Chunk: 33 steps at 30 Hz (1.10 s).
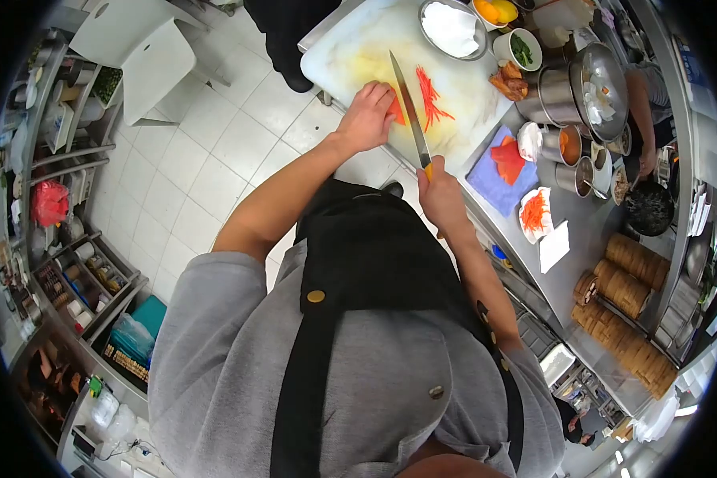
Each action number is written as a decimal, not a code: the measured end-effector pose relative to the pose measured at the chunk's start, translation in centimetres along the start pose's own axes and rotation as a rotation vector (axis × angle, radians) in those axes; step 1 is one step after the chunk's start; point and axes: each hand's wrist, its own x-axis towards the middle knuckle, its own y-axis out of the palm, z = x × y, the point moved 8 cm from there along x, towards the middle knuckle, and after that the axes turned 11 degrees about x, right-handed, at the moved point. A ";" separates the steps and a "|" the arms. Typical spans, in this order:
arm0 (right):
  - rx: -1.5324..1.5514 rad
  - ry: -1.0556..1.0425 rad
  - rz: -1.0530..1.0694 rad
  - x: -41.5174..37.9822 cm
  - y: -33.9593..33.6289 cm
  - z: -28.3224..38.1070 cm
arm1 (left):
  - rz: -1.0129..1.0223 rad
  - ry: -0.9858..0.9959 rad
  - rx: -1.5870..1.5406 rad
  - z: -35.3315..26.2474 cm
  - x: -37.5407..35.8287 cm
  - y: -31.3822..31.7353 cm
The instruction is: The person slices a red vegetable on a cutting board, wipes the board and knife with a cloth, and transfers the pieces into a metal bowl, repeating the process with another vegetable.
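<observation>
My right hand (442, 195) is closed round the yellow handle of a long kitchen knife (410, 103), whose blade points away from me over a white cutting board (478, 99). To the blade's left, my left hand (368, 115) presses down with bent fingers on an orange-red carrot piece (397, 111), partly hidden under the fingertips. A loose heap of thin carrot strips (430, 99) lies on the board just right of the blade. Yellowish stains mark the board around the knife.
Right of the board, a blue cloth (486, 179) bears flat orange-red slices (507, 161). Nearby stand a plate of shreds (535, 213), metal pots (560, 95) and bamboo steamers (623, 287). A metal bowl (454, 29) sits at the board's far edge. Another person's arm (644, 119) shows far right.
</observation>
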 end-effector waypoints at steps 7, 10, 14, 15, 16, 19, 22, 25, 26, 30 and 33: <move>-0.038 0.021 0.060 0.6 0.1 1.1 | 0.056 0.011 0.068 0.1 0.0 0.6; -0.048 0.030 0.061 0.4 -0.1 1.6 | 0.063 0.002 0.070 0.1 0.1 0.5; -0.079 0.057 0.105 -0.5 -1.0 2.7 | 0.048 0.005 0.063 0.2 0.1 0.5; -0.095 0.065 0.127 -0.8 -1.1 2.8 | 0.052 0.001 0.067 0.2 0.0 0.5; -0.097 0.065 0.129 -0.9 -1.1 2.8 | 0.055 -0.001 0.070 0.1 0.0 0.5; -0.156 0.042 0.165 -0.9 -0.1 2.1 | 0.051 -0.002 0.086 0.0 0.0 0.7; -0.126 0.074 0.099 0.2 2.7 -0.5 | 0.037 0.001 0.078 0.1 -0.1 0.6; -0.047 0.047 0.083 4.0 3.0 -0.3 | 0.042 0.006 0.087 0.1 -0.1 0.7; -0.045 0.056 0.082 3.9 2.1 0.0 | 0.048 0.010 0.081 -0.4 -0.4 0.8; -0.089 0.013 0.108 3.4 -1.0 2.8 | 0.063 -0.031 0.057 0.2 0.0 0.5; -0.106 0.160 0.165 0.7 -1.1 2.6 | 0.066 -0.044 0.051 0.2 0.1 0.7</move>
